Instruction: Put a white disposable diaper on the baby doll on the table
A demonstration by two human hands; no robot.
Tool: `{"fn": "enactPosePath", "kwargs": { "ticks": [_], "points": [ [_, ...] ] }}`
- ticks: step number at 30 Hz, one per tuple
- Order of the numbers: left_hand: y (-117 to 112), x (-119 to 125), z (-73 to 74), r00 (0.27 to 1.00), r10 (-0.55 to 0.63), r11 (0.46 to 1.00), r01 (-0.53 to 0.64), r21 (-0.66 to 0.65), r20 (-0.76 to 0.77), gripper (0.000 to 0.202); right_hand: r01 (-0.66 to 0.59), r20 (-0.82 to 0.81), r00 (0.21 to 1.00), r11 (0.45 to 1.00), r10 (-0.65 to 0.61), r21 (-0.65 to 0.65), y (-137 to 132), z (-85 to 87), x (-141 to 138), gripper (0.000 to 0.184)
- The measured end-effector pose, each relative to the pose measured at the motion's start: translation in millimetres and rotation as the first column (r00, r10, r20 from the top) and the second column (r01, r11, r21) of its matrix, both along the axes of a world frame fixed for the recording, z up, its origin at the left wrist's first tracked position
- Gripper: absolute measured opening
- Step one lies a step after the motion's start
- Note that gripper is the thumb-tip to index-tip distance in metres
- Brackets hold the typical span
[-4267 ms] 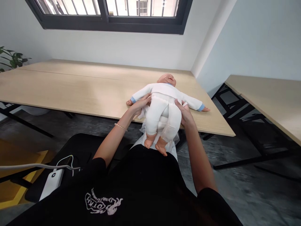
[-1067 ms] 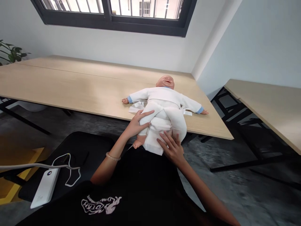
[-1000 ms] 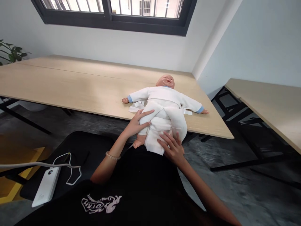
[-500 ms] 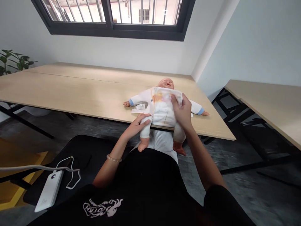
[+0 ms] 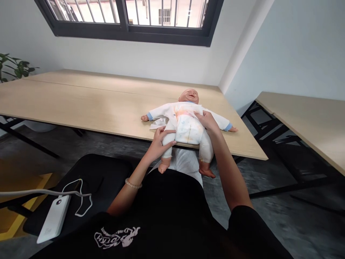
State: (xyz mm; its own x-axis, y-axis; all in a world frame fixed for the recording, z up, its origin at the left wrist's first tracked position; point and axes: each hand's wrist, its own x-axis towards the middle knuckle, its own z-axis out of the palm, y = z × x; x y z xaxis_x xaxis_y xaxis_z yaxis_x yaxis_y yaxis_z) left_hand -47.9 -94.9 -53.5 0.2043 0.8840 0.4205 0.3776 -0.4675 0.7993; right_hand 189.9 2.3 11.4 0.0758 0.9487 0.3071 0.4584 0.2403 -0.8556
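A baby doll (image 5: pixel 189 95) lies face up on the table, its legs hanging over the front edge. It wears a white outfit with blue cuffs, and a white diaper (image 5: pixel 190 131) with coloured print sits on its front. My left hand (image 5: pixel 159 143) is wrapped around the doll's thigh at the left, thumb and fingers on either side. At the right side of the diaper's waist, my right hand (image 5: pixel 208 121) pinches the upper edge; its fingertips are partly hidden. A crumpled white piece (image 5: pixel 158 123), perhaps tissue or diaper material, lies beside the doll.
The wooden table (image 5: pixel 102 108) runs along the wall beneath a barred window (image 5: pixel 129 32). Another table (image 5: pixel 302 118) stands at the right across a gap. On a black chair (image 5: pixel 102 169) at the left rests a white power bank (image 5: pixel 54 219) with cables. A plant (image 5: pixel 18 68) is far left.
My right hand has lowered slightly and drawn the diaper's edge down from the chest. My left hand has shifted a little and closed further around the thigh.
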Motion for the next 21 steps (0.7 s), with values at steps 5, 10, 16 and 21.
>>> {"fn": "enactPosePath", "kwargs": {
  "ticks": [5,10,16,21],
  "points": [
    [4.8,18.1,6.6,0.972,0.161,0.971,-0.125,0.203,-0.174,0.054,-0.024,-0.100,0.995,0.997,0.017,-0.071,-3.6,-0.5,-3.4,0.026],
    [13.9,27.6,16.0,0.916,0.160,0.962,-0.062,0.265,-0.368,0.072,-0.036,-0.315,0.949,0.998,0.020,-0.047,2.8,-10.8,0.7,0.037],
    [17.1,29.1,14.5,0.921,0.188,0.953,-0.086,0.291,-0.341,0.052,-0.111,-0.478,0.877,0.989,0.049,-0.102,11.5,-21.0,4.7,0.044],
    [17.9,34.7,10.1,0.926,0.254,0.937,-0.164,0.310,-0.279,0.039,0.227,-0.249,0.948,0.970,-0.198,0.092,-0.1,-17.5,5.0,0.053]
  ]
}}
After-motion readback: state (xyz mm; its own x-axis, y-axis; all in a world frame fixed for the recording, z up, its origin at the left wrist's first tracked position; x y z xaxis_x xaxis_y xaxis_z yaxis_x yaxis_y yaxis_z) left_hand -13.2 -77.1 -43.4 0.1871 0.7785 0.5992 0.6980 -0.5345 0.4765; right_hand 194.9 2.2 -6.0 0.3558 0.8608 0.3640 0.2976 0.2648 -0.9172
